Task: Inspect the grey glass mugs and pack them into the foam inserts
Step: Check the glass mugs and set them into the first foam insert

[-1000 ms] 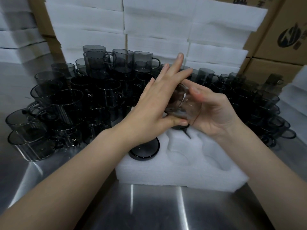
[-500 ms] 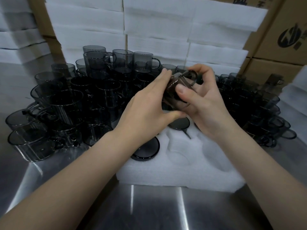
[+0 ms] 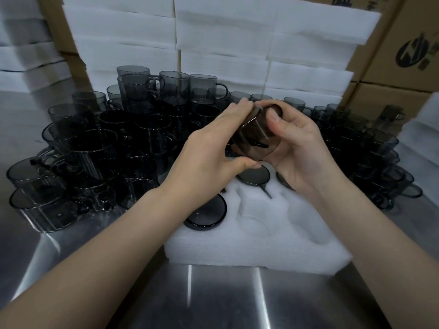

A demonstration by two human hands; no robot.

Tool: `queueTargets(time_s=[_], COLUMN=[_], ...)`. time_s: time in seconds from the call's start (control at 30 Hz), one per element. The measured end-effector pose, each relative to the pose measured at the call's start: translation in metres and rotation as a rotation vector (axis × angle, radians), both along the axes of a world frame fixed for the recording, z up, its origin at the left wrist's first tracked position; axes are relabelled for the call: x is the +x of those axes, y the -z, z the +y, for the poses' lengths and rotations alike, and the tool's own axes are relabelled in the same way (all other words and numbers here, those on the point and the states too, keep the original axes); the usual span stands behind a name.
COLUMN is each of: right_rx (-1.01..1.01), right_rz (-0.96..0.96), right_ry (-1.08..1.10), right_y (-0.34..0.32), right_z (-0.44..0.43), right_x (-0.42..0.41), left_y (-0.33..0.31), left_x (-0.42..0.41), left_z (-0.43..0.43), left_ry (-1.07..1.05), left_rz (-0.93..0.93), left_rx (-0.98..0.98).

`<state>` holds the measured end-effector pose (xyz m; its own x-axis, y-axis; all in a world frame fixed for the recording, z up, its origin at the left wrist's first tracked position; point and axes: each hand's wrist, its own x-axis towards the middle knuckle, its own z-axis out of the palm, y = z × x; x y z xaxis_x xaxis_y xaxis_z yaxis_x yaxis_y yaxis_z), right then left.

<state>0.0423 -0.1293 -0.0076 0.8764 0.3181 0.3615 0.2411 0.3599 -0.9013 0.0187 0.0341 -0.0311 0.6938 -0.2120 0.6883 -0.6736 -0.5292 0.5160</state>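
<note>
Two hands meet above the middle of a steel worktop [image 3: 225,300], both wrapped round one grey glass mug [image 3: 255,138]. The left hand [image 3: 209,153] has its fingers curled over the far end and its thumb under the near end. The right hand [image 3: 301,148] cups the other side with its thumb pressed on the glass. The mug is tilted on its side in the air, just above the back of a white foam insert [image 3: 256,233] that lies on the worktop in front of the person.

At least two packed mugs [image 3: 206,213] sit base-up in the insert's left and rear pockets; the nearer and right-hand pockets show bare foam. Dozens of loose mugs [image 3: 133,138] crowd the worktop to the left and behind, some stacked, with more on the right. Behind them rise stacks of white foam sheets [image 3: 228,43], flanked by brown cardboard boxes [image 3: 403,43]. Streaks of reflected light cross the steel near the front edge.
</note>
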Motion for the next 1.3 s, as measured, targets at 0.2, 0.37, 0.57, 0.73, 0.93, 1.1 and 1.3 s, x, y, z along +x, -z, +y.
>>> queueTargets(time_s=[0.2,0.37,0.57,0.73,0.93,1.1,1.3], right_rx=[0.025,-0.103,-0.335,-0.307,-0.259,-0.174,-0.12], right_rz=[0.012,-0.132,-0.148,0.01,0.072,-0.023,-0.063], right_ry=[0.019,0.184,0.317,0.086,0.012,-0.137,-0.285], right_y=[0.002,0.007,0.006,0.007,0.008,0.009,0.006], right_z=[-0.002,0.002,-0.001,0.0,0.002,-0.004,-0.009], right_x=[0.004,0.003,0.008,0.008,0.011,0.009,0.009], left_y=[0.0,0.001,0.0,-0.001,-0.002,-0.005,-0.007], left_x=[0.0,0.002,0.003,0.003,0.002,0.001,0.002], left_z=[0.0,0.002,0.001,0.003,0.003,0.006,0.01], left_ry=[0.049,0.021,-0.027,0.018,0.139,0.262,0.352], left_rz=[0.017,0.008,0.049,0.102,0.137,0.205,0.331], left_rx=[0.004,-0.003,-0.076,-0.079,-0.198,-0.469,-0.7])
